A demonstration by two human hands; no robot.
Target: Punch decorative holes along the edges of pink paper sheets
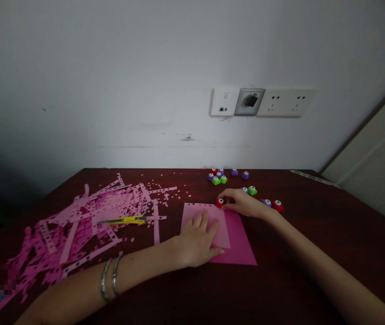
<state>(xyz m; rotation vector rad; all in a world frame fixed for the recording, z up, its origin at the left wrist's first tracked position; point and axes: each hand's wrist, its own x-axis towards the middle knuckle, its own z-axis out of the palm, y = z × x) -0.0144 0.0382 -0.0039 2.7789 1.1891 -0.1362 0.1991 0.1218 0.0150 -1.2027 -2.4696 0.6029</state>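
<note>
A light pink sheet of paper [222, 234] lies on a larger, darker pink sheet [241, 253]. Small punched holes run along the light sheet's far edge. My left hand [197, 241] is spread flat on the papers, fingers apart, with two bracelets on the wrist. My right hand [241, 203] has its fingers around a red craft punch [219, 202] at the far right corner of the light sheet. Close behind and beside this hand stand a green craft punch [252, 190], a purple craft punch [266, 203] and another red craft punch [278, 206].
A heap of punched pink paper strips [87, 225] covers the table's left side, with a yellow utility knife [125, 220] on it. Tiny paper cutouts [165, 196] are scattered beside it. Several more punches [217, 176] stand near the wall, below the sockets [287, 103].
</note>
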